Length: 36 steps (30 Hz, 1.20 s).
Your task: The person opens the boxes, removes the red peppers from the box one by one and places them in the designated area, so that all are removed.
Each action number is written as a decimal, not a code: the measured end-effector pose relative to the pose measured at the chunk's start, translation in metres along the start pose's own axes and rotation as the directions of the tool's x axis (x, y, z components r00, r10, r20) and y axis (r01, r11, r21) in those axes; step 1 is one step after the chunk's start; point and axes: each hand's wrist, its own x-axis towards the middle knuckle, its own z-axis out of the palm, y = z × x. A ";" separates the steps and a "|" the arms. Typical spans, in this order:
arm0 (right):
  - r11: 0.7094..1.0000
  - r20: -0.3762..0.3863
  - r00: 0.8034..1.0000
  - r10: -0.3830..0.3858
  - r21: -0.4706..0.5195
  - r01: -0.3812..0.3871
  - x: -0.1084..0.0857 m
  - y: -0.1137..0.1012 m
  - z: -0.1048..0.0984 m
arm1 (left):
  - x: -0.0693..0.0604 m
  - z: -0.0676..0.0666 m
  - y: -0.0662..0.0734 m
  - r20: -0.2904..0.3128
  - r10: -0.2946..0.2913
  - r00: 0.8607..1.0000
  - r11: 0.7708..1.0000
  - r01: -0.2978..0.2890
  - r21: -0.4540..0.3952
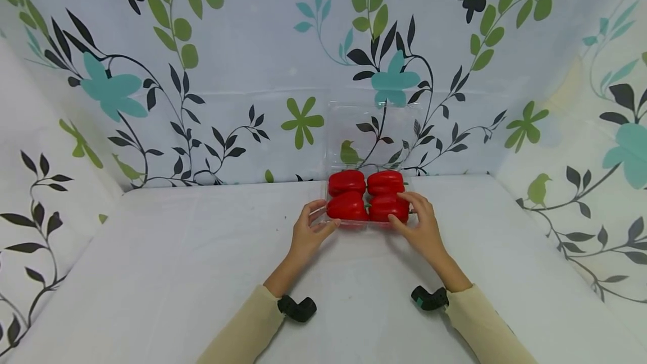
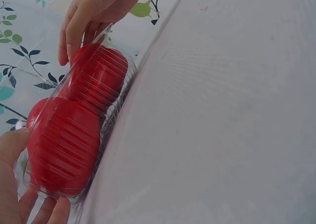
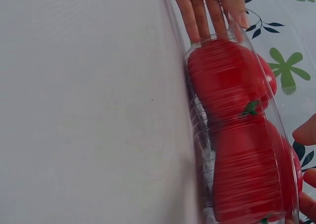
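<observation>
Several red peppers (image 1: 346,206) sit in two rows inside a clear plastic container (image 1: 367,224), whose lid (image 1: 374,133) stands open at the back. My left hand (image 1: 306,239) grips the container's left end, thumb at the rim and fingers against the end wall, as the left wrist view shows at its lower left (image 2: 10,157). My right hand (image 1: 425,235) is at the right end, fingers reaching over the front right pepper (image 1: 388,208) and thumb near the front rim. In the right wrist view its thumb (image 3: 306,130) stands apart from the wall.
The container rests at the back of a white-covered table (image 1: 202,274), against a cloth (image 1: 242,72) printed with leaves and birds. Similar cloth hangs at both sides. A black device (image 1: 298,308) is strapped on the left wrist, another (image 1: 429,298) on the right.
</observation>
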 end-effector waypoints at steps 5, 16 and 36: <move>0.998 0.030 0.999 0.044 -0.052 -0.042 0.005 -0.004 0.000 | 0.002 0.000 0.000 0.009 -0.005 1.000 1.000 0.005 -0.001; 0.979 0.105 0.987 0.121 -0.177 -0.101 0.016 -0.013 0.002 | 0.012 -0.001 -0.035 -0.021 0.003 1.000 1.000 -0.003 0.011; 0.962 0.075 0.980 0.183 -0.219 -0.163 0.018 -0.012 0.008 | 0.009 0.001 -0.024 -0.005 -0.011 1.000 1.000 0.011 0.008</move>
